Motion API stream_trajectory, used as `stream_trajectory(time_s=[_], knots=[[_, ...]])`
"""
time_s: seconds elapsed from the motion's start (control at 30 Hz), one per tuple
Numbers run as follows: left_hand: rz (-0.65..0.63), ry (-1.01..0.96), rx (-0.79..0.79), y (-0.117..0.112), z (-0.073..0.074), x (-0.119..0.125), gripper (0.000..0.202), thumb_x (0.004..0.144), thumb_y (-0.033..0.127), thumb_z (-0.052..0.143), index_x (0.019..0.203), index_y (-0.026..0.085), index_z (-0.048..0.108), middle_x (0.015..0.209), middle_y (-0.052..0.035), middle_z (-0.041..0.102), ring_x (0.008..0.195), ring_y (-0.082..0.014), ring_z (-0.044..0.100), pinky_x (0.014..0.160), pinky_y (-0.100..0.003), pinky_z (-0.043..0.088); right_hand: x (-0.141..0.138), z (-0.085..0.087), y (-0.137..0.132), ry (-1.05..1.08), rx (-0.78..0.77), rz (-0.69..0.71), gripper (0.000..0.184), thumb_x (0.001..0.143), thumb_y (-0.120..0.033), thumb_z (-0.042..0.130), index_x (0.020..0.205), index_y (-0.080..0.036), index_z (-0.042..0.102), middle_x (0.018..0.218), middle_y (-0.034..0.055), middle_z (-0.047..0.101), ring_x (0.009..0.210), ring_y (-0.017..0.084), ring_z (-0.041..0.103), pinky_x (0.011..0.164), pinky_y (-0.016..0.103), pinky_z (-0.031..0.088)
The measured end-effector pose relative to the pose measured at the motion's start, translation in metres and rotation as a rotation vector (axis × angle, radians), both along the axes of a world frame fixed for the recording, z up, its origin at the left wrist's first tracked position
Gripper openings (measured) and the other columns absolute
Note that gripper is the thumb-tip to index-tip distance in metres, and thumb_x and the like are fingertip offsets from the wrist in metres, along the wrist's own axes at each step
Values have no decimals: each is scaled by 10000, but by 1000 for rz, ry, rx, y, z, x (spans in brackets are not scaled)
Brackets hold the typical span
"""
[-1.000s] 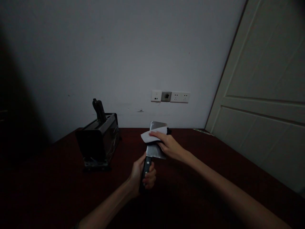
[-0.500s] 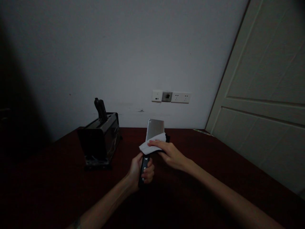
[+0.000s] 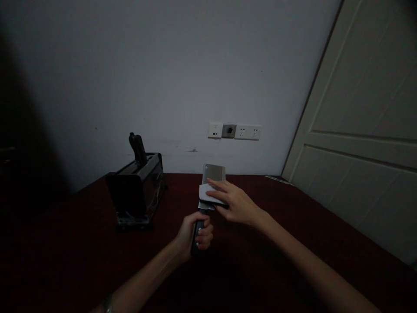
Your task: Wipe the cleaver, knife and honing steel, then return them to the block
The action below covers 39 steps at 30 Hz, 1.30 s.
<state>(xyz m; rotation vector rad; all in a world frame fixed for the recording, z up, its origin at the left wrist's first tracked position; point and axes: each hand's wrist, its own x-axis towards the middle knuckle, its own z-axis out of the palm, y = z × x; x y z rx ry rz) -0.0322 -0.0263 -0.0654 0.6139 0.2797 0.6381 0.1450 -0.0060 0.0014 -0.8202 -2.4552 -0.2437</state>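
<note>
My left hand [image 3: 194, 233] is wrapped round the black handle of a cleaver [image 3: 213, 173], whose wide steel blade points away from me over the dark red table [image 3: 65, 261]. Pressed against the blade by my right hand [image 3: 233, 202] is a folded white cloth [image 3: 204, 195], pinched between thumb and fingers. The cloth covers the blade's middle, so only the far end of the steel shows.
A black knife block [image 3: 137, 188] stands on the table to the left, with one dark handle [image 3: 137, 148] sticking up from it. Wall sockets [image 3: 235, 131] sit on the white wall behind. A pale door [image 3: 365, 130] fills the right side.
My right hand slid the white cloth down the blade toward the handle, then back up to the blade's middle. The cleaver stayed in my left hand, shifting only slightly.
</note>
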Motion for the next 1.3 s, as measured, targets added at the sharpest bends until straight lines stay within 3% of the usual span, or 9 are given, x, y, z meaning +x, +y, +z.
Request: stream_trajectory(time_s=[0.13, 0.3, 0.6, 0.87, 1.03, 1.1, 1.3], knots=[[-39, 2, 1, -2, -3, 3, 141, 658, 211, 492, 561, 162, 403, 405, 69, 279, 311, -38, 149, 283, -146, 189, -2, 4, -5, -112, 41, 29, 452, 746, -180, 538, 1190, -266, 522, 1256, 73, 479, 1056, 248, 424, 854, 437, 402], [-40, -35, 4, -5, 0, 3, 121, 634, 219, 478, 556, 159, 407, 407, 65, 273, 307, -37, 152, 282, -148, 190, 4, 8, -11, -158, 67, 74, 383, 785, -232, 531, 1165, -281, 548, 1163, 91, 500, 1022, 247, 410, 838, 434, 374], [-6, -12, -19, -8, 3, 4, 121, 626, 223, 461, 549, 160, 392, 402, 68, 243, 306, -33, 132, 285, -147, 179, -7, -1, -12, -156, 45, 139, 383, 808, -202, 494, 1189, -222, 521, 1173, 112, 488, 1054, 229, 428, 837, 397, 375], [0, -31, -13, -8, 6, 3, 120, 626, 217, 458, 545, 157, 393, 398, 71, 232, 306, -33, 122, 286, -146, 170, 6, 3, -12, -134, 26, 153, 392, 769, -165, 509, 1154, -229, 549, 1188, 108, 500, 1083, 228, 452, 847, 401, 367], [22, -21, -36, -6, 3, 3, 125, 614, 225, 457, 533, 154, 394, 388, 73, 233, 299, -30, 122, 281, -147, 174, 2, -5, -12, -105, 3, 136, 487, 790, -320, 534, 1260, -226, 443, 1234, 110, 487, 1107, 233, 442, 876, 417, 358], [18, -7, -59, -6, 2, 4, 129, 612, 230, 455, 532, 157, 386, 385, 73, 233, 297, -30, 118, 280, -148, 172, -1, -9, -11, -102, 16, 125, 446, 830, -355, 491, 1259, -244, 442, 1252, 106, 478, 1134, 228, 425, 883, 416, 359], [-50, -17, -36, -10, 4, 5, 115, 610, 227, 457, 548, 162, 385, 393, 69, 241, 297, -34, 134, 285, -145, 174, 3, -8, -9, -67, 30, 123, 301, 852, -270, 468, 1138, -267, 563, 1239, 79, 504, 1138, 209, 437, 900, 417, 370]])
